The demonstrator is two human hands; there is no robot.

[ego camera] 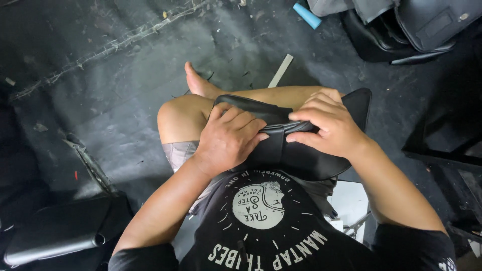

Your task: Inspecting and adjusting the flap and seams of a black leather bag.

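Observation:
A black leather-like seat cover piece (pixel 306 158) lies across my lap, with a folded strap or seam running down its middle. My left hand (pixel 228 138) presses on its left part, fingers curled over the folded edge. My right hand (pixel 329 123) grips the right part, fingers pinching the same fold from the other side. Both thumbs meet near the strap. My bare knee and foot show beyond the piece.
A dark, dusty floor mat (pixel 100 75) stretches ahead. A blue cylinder (pixel 307 15) and black seat parts (pixel 416 27) lie at the top right. A pale flat strip (pixel 280 70) lies by my foot. Another black cushion (pixel 55 233) sits at the bottom left.

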